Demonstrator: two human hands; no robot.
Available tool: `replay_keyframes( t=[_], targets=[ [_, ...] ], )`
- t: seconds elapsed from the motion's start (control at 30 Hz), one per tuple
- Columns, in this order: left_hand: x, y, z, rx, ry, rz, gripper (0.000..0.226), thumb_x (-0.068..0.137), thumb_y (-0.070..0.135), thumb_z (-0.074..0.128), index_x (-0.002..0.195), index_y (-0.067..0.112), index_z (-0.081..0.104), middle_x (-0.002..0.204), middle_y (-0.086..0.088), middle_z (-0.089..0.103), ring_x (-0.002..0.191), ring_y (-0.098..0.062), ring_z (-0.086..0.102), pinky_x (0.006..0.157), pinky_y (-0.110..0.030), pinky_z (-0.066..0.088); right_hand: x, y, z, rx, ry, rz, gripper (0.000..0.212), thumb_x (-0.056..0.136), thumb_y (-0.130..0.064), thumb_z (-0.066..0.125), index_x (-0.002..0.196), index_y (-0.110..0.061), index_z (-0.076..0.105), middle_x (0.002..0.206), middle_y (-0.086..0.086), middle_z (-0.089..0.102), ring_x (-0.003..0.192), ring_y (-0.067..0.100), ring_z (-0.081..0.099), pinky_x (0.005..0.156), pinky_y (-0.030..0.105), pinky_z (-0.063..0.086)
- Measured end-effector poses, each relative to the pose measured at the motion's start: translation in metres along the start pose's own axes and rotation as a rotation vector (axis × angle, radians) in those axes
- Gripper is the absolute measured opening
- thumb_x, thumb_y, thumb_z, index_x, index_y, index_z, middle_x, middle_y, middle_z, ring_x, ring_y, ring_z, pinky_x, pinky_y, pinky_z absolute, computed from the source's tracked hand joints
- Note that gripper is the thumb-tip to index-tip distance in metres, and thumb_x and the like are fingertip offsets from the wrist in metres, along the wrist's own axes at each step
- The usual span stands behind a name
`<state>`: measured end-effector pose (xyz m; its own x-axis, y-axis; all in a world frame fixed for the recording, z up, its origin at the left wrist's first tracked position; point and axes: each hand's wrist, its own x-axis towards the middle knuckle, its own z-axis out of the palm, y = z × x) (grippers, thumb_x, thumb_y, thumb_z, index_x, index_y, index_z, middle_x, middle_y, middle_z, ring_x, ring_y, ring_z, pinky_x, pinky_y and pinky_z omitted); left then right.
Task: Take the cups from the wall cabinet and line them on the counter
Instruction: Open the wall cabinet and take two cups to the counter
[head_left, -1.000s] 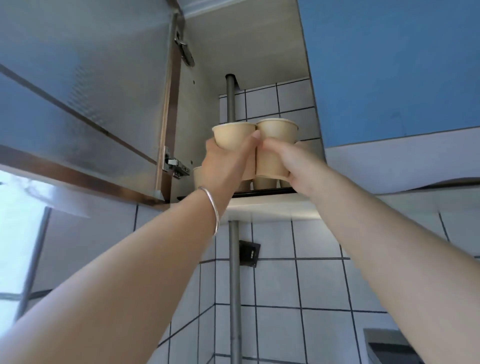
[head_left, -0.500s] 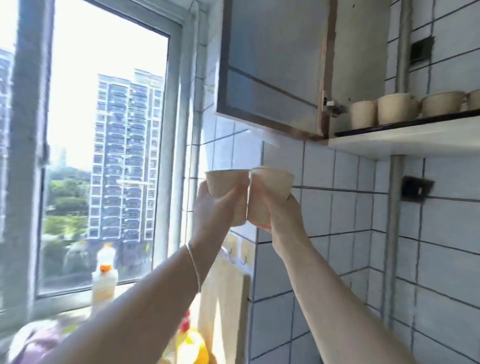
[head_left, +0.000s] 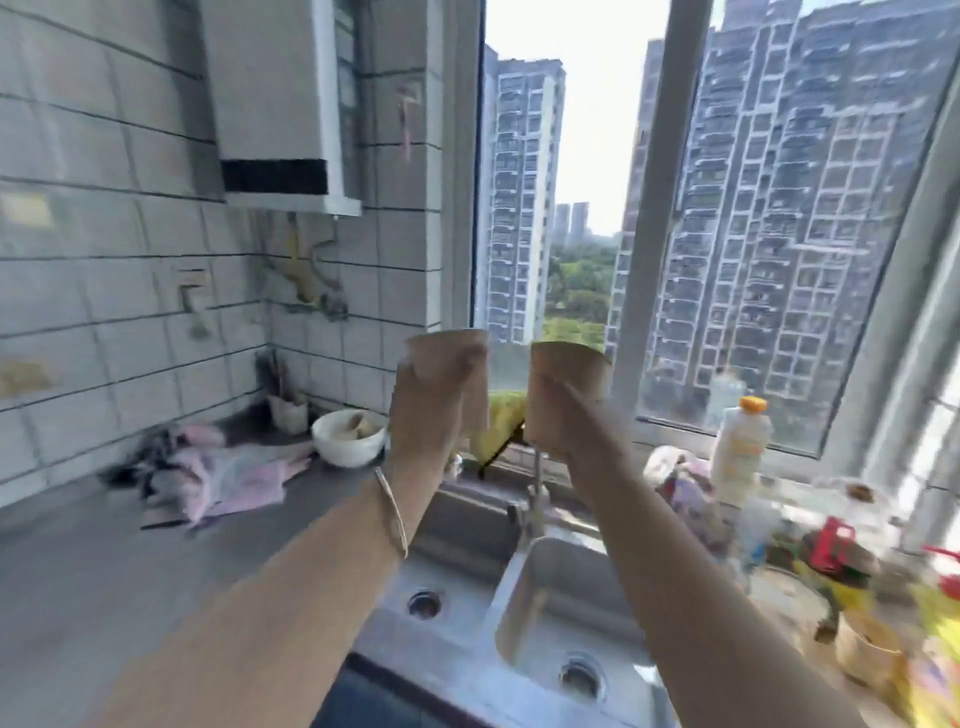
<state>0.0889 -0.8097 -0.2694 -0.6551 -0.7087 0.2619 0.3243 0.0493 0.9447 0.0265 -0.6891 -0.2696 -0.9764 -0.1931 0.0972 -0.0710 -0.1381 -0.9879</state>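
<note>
Steel makes up the double sink (head_left: 530, 597) under the raised arms, two basins side by side, each with one round drain, and a single tap (head_left: 535, 499) standing at the back edge between the forearms. Left of it runs a grey counter (head_left: 78, 571), where a heap of pink and dark cloth (head_left: 218, 473) lies near the tiled wall, and past that one white bowl (head_left: 349, 436) with something pale inside, too blurred to name. Right of the sink the worktop is crowded: one white bottle with an orange cap (head_left: 740, 447) stands on the sill by the window (head_left: 727, 208), with red and yellow clutter below it that the blur does not let me sort. A yellow cloth (head_left: 498, 421) hangs at the sill behind the hands.

Two beige cups are in view, both held in the air above the sink and in front of the window, well clear of the counter. The left hand (head_left: 426, 410), a thin bangle on its wrist, is wrapped around the left cup (head_left: 449, 353), fingers curled about its lower wall. The right hand (head_left: 569, 421) is closed the same way around the right cup (head_left: 569, 374). Both cups stand roughly upright, mouths up, with a narrow gap between them, not touching
</note>
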Motion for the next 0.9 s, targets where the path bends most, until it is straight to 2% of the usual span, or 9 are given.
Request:
replay_keyframes(
  t=[0.1,0.27,0.33,0.53,0.63,0.7,0.73,0.8,0.9],
  targets=[
    [0.021,-0.005,-0.093,0.013,0.128,0.019,0.059,0.064,0.053,0.071,0.106,0.017,0.050,0.086,0.001,0.061,0.070,-0.015,0.060,0.056,-0.029,0.051,-0.016,0.039,0.091,0.100,-0.197,0.073,0.022,0.065,-0.032,0.074,0.074,-0.013,0.065,0.077,0.008,0.064,0.067,0.021,0.060,0.059,0.033,0.047],
    [0.055,-0.027,-0.242,0.103,0.316,-0.053,0.041,0.069,0.046,0.074,0.095,0.023,0.052,0.088,0.001,0.063,0.077,-0.021,0.065,0.072,-0.044,0.058,-0.043,0.090,0.235,0.171,-0.333,0.170,0.018,0.074,-0.026,0.073,0.077,-0.013,0.061,0.074,0.006,0.064,0.067,0.023,0.061,0.061,0.037,0.049],
    [0.064,-0.032,-0.289,0.118,0.397,-0.078,0.059,0.058,0.054,0.076,0.102,0.019,0.057,0.092,-0.003,0.068,0.081,-0.024,0.068,0.077,-0.048,0.057,-0.051,0.107,0.284,0.134,-0.403,0.230,0.025,0.067,-0.031,0.075,0.078,-0.015,0.059,0.079,0.008,0.064,0.074,0.026,0.062,0.067,0.041,0.051],
    [0.097,-0.053,-0.410,0.117,0.643,-0.114,0.038,0.069,0.044,0.076,0.090,0.027,0.049,0.085,0.006,0.060,0.076,-0.011,0.060,0.074,-0.035,0.050,-0.066,0.151,0.428,0.089,-0.596,0.308,0.047,0.070,-0.033,0.076,0.103,-0.002,0.064,0.092,0.012,0.063,0.070,0.024,0.064,0.040,0.022,0.048],
    [0.118,-0.059,-0.461,0.114,0.745,-0.117,0.059,0.052,0.058,0.075,0.095,0.026,0.054,0.094,0.001,0.066,0.085,-0.018,0.065,0.079,-0.039,0.055,-0.065,0.171,0.498,0.023,-0.667,0.273,0.050,0.067,-0.043,0.077,0.103,-0.011,0.062,0.085,0.003,0.063,0.085,0.027,0.066,0.049,0.026,0.057],
    [0.134,-0.065,-0.494,0.148,0.840,-0.116,0.078,0.039,0.066,0.070,0.103,0.022,0.058,0.101,-0.003,0.069,0.092,-0.023,0.067,0.079,-0.042,0.056,-0.063,0.183,0.542,-0.015,-0.747,0.291,0.039,0.069,-0.041,0.077,0.094,-0.015,0.062,0.080,0.002,0.062,0.079,0.024,0.065,0.063,0.038,0.061],
    [0.141,-0.066,-0.509,0.152,0.874,-0.117,0.080,0.038,0.067,0.069,0.103,0.022,0.058,0.100,-0.003,0.069,0.093,-0.023,0.067,0.080,-0.044,0.056,-0.064,0.187,0.561,-0.010,-0.789,0.305,0.029,0.074,-0.033,0.075,0.091,-0.015,0.060,0.079,0.002,0.061,0.074,0.022,0.063,0.059,0.036,0.060],
    [0.154,-0.072,-0.539,0.155,0.938,-0.144,0.073,0.040,0.065,0.070,0.098,0.025,0.056,0.095,0.002,0.068,0.092,-0.021,0.067,0.083,-0.044,0.056,-0.065,0.202,0.600,-0.028,-0.882,0.339,0.032,0.077,-0.029,0.073,0.099,-0.012,0.059,0.089,0.008,0.064,0.076,0.025,0.063,0.047,0.029,0.054],
    [0.171,-0.084,-0.582,0.159,1.024,-0.171,0.055,0.043,0.060,0.073,0.083,0.029,0.051,0.088,0.008,0.064,0.089,-0.019,0.065,0.083,-0.041,0.054,-0.068,0.227,0.656,-0.061,-0.969,0.356,0.044,0.075,-0.034,0.073,0.109,-0.011,0.058,0.094,0.007,0.065,0.077,0.022,0.063,0.047,0.025,0.050]
  ],
)
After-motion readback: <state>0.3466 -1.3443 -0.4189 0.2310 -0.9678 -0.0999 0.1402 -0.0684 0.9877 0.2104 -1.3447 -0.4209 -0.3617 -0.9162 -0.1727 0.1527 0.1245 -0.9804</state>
